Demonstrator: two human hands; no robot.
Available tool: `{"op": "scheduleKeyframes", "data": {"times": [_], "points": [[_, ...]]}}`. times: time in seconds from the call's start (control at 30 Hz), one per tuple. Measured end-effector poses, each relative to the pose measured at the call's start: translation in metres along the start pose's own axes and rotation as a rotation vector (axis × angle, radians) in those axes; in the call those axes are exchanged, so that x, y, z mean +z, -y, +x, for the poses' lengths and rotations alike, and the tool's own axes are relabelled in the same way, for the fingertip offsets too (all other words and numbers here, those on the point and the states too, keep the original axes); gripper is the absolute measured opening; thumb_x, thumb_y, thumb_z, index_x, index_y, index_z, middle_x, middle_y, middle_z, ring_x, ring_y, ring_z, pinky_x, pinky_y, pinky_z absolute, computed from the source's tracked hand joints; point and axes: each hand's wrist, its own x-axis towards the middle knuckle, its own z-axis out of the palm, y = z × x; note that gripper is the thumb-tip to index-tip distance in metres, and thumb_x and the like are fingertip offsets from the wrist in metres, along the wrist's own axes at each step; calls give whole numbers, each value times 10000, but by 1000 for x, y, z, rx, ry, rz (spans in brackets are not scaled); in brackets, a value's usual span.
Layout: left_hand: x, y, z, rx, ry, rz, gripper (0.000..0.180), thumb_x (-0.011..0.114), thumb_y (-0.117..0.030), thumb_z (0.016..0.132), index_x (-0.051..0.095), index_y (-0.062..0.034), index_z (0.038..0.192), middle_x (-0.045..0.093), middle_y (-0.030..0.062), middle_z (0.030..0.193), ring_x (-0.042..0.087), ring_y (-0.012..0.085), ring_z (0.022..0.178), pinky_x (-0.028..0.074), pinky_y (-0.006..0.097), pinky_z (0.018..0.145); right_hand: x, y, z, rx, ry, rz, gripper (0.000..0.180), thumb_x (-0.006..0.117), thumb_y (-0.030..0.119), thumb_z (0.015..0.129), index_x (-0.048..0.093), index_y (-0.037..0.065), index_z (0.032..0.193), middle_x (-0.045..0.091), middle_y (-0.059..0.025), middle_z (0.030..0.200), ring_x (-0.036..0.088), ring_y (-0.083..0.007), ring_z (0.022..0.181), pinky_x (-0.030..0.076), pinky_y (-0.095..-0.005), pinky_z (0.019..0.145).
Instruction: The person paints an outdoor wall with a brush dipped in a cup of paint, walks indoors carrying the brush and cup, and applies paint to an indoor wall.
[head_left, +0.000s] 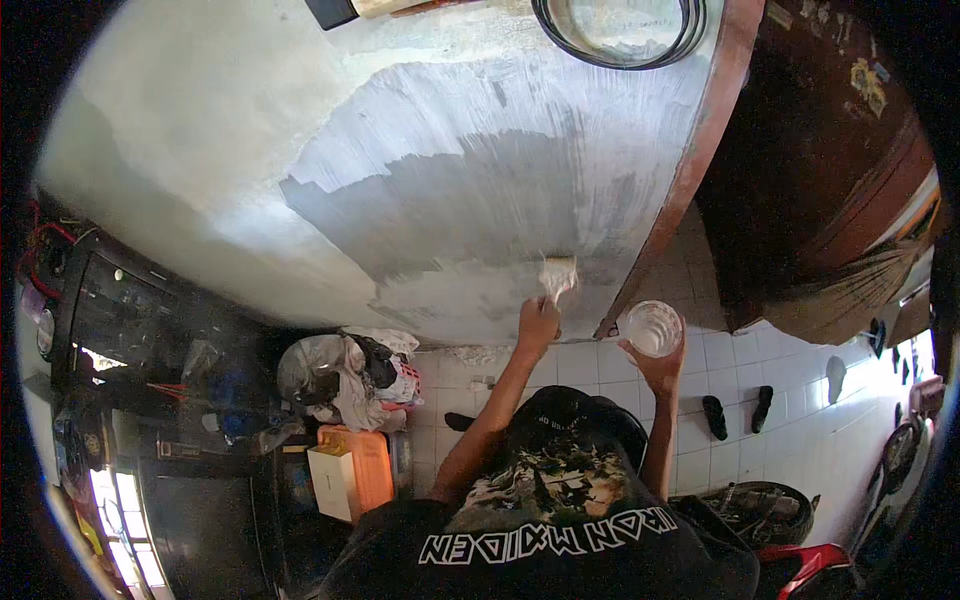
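My left hand [540,326] is closed around the handle of a paintbrush [559,277]. Its whitish bristles point up, at the lower part of a wall [430,215]. White streaks cover the upper and right side of a grey patch on that wall, while a darker grey area shows in its middle. To the right, my right hand [662,372] grips a clear plastic cup [655,329] from below. Something whitish coats the inside of the cup; how full it is, I cannot tell.
Bundled bags [345,375] and an orange box [372,468] stand on the left. A coiled black cable [625,60] hangs on the wall. Dark slippers [714,417] lie on the tiled floor [735,465]. A wheel [765,510] and a red vehicle part [805,568] are at lower right.
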Motion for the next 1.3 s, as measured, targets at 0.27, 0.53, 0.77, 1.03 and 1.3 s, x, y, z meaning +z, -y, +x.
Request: {"op": "scheduleKeyframes", "data": {"times": [0.27, 0.53, 0.77, 1.03, 1.3], "points": [[-28, -147, 13, -362, -28, -561, 296, 435, -204, 903, 473, -11, 681, 402, -11, 526, 361, 81, 394, 303, 244, 349, -4, 3, -2, 20, -1, 16, 891, 866, 190, 530, 354, 1, 1234, 528, -145, 1118, 526, -247, 1027, 460, -387, 870], [-55, -234, 0, -145, 57, -478, 262, 480, -256, 914, 510, -31, 783, 392, -37, 575, 315, 29, 447, 240, 214, 367, -5, 6, 3, 20, 27, -6, 800, 869, 182, 526, 405, 26, 1159, 538, -117, 1077, 533, -225, 985, 464, -362, 841], [-28, -204, 1, 349, -212, -91, 276, 457, -232, 925, 513, 13, 811, 431, -24, 591, 395, 54, 501, 305, 232, 415, -1, 5, 3, 32, 21, 59, 834, 870, 195, 527, 382, 23, 1181, 532, -118, 1085, 525, -222, 1001, 459, -357, 849], [36, -104, 17, 278, -324, -153, 270, 429, -196, 929, 538, 51, 932, 484, 48, 611, 430, 95, 554, 359, 271, 494, -1, 10, 5, 82, 34, 23, 798, 860, 183, 542, 399, 15, 1171, 560, -113, 1047, 542, -223, 980, 473, -356, 837], [70, -5, 3, 17, -219, -207, 353, 422, -260, 927, 560, 63, 892, 501, 70, 628, 470, 150, 557, 382, 324, 516, -15, 17, 7, 95, 4, -11, 850, 861, 188, 538, 376, 8, 1213, 535, -123, 1101, 525, -223, 1018, 456, -360, 868]]}}
